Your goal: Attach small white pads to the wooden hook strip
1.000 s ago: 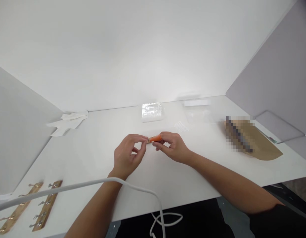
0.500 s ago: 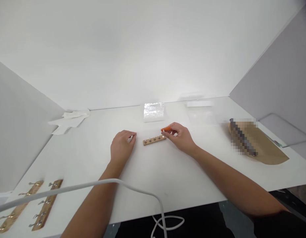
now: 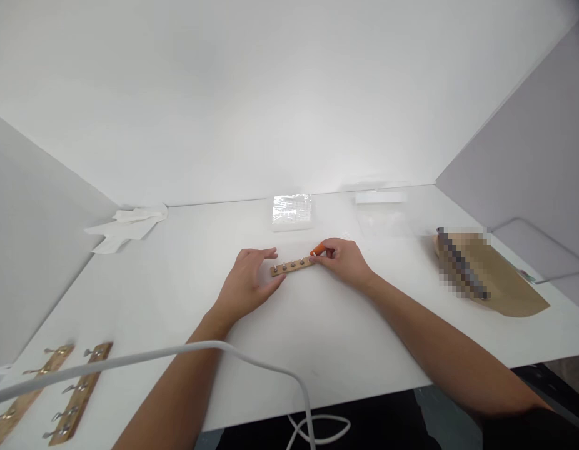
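Note:
A short wooden strip (image 3: 297, 265) lies on the white table between my hands, with a row of small pale-tipped metal pegs standing along it. At its left end my left hand (image 3: 245, 281) is open, thumb and fingers spread on either side of the strip; whether they touch it I cannot tell. My right hand (image 3: 343, 261) pinches a small white-tipped peg (image 3: 314, 254) at the strip's right end. An orange cover (image 3: 319, 247) sits on a fingertip of that hand. The pinching fingers partly hide the strip's right end.
Two wooden hook rails (image 3: 80, 394) (image 3: 24, 400) lie at front left, with a white cable (image 3: 177, 347) crossing above. Crumpled white paper (image 3: 134, 226) is at back left. A clear-wrapped packet (image 3: 292, 211) and transparent plastic (image 3: 381, 212) lie behind. Brown paper (image 3: 505, 275) bearing a blurred dark object is right.
My left hand has opened from a pinch and moved right to the strip's left end. My right hand has lowered the small peg onto the strip's right end.

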The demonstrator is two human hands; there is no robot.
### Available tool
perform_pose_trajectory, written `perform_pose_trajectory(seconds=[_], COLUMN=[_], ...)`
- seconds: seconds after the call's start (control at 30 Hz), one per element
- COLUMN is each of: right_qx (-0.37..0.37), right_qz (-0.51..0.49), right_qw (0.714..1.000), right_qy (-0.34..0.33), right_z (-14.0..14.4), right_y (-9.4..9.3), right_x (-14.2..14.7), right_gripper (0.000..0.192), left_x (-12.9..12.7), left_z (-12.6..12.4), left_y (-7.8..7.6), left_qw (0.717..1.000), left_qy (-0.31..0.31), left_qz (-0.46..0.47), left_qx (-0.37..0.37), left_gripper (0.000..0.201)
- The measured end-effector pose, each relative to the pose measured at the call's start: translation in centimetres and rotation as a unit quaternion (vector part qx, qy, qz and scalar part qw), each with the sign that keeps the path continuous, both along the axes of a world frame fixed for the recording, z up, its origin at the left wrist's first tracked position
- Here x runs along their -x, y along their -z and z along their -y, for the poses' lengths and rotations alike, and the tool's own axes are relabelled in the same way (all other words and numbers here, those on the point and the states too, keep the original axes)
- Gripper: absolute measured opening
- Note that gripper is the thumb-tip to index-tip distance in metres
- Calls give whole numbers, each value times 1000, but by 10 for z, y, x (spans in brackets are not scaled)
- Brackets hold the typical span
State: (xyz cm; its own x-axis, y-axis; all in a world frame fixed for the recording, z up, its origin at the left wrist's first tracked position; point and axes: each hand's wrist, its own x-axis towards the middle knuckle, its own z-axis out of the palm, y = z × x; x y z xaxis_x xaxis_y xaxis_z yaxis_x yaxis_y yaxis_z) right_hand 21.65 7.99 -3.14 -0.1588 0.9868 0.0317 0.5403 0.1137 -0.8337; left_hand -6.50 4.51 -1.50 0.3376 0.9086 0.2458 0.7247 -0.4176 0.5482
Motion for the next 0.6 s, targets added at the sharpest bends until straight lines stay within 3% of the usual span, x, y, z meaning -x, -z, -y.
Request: perform_pose_trajectory(seconds=[0.1,0.27,0.6], right_qx=[-13,-50,-23], right_qz=[21,49,48], right_qw=[1000,997,993], right_qy=[-15,-41,-109], right_z=[-1,-4,-10], right_y=[2,4,1], right_x=[0,-2,-12], right_gripper=[33,34,22], left_x=[-3,-4,-3], left_z=[-1,-3,-3], left_y=[3,6,8], left_qw=[1000,1000,999], left_qy=[3,-14,-25], left_qz=[-10,8,21], left_qx=[22,14,31], left_gripper=[54,38,36])
